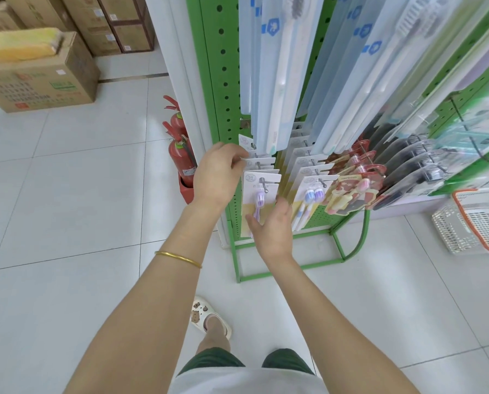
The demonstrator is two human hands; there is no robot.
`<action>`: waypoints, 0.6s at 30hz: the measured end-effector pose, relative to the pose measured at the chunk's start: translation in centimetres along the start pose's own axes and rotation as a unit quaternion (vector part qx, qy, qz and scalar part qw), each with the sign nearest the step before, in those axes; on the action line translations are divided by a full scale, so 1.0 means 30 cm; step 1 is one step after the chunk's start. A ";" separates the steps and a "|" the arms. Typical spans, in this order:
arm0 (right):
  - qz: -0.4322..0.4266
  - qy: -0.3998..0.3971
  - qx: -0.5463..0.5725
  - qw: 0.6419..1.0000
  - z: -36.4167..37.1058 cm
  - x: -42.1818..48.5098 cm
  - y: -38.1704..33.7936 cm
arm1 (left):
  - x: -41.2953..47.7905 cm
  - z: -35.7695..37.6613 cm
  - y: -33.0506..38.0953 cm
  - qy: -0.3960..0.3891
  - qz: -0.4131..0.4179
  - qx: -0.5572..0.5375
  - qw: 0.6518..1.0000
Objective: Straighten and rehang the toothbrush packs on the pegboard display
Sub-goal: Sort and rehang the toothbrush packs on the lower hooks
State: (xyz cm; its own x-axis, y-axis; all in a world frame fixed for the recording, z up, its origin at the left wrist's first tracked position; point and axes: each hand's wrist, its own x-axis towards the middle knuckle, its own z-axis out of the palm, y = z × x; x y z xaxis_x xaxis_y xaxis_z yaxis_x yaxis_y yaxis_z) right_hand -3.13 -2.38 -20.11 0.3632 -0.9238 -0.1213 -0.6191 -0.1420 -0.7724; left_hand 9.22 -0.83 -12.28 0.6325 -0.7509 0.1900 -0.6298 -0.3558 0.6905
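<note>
A green pegboard stand (223,81) carries rows of toothbrush packs on metal pegs. On the lowest left peg hang several white-and-yellow card packs (261,180); the front one shows purple brushes. My left hand (219,174) pinches the top left edges of the packs behind the front one. My right hand (274,226) lies with relaxed fingers against the lower part of the front pack, covering it. A second stack of similar packs (313,177) with blue and purple brushes hangs just to the right. Long pale-blue packs (268,75) hang above.
Red children's brush packs (351,183) and dark packs (408,166) hang further right. Two red fire extinguishers (180,155) stand left of the stand. Cardboard boxes (38,78) sit on the tiled floor at far left, white and orange baskets (476,223) at right.
</note>
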 end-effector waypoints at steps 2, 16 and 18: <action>-0.005 -0.005 -0.004 1.000 -0.007 -0.003 0.003 | 0.011 0.000 0.003 -0.013 -0.003 0.022 1.000; -0.024 -0.016 -0.017 0.999 -0.051 -0.050 0.020 | -0.052 -0.001 -0.014 0.052 -0.015 0.001 0.999; -0.027 -0.015 -0.013 0.999 -0.057 -0.059 0.023 | -0.075 -0.002 -0.035 0.068 -0.030 -0.009 0.997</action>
State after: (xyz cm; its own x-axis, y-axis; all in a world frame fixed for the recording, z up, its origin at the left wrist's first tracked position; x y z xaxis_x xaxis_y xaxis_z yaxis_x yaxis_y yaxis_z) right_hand -5.40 -1.45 -19.35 0.4172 -0.9034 -0.0989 -0.6163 -0.2013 -0.7613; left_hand 8.49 1.28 -13.39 0.7251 -0.6454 0.2401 -0.5813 -0.3868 0.7159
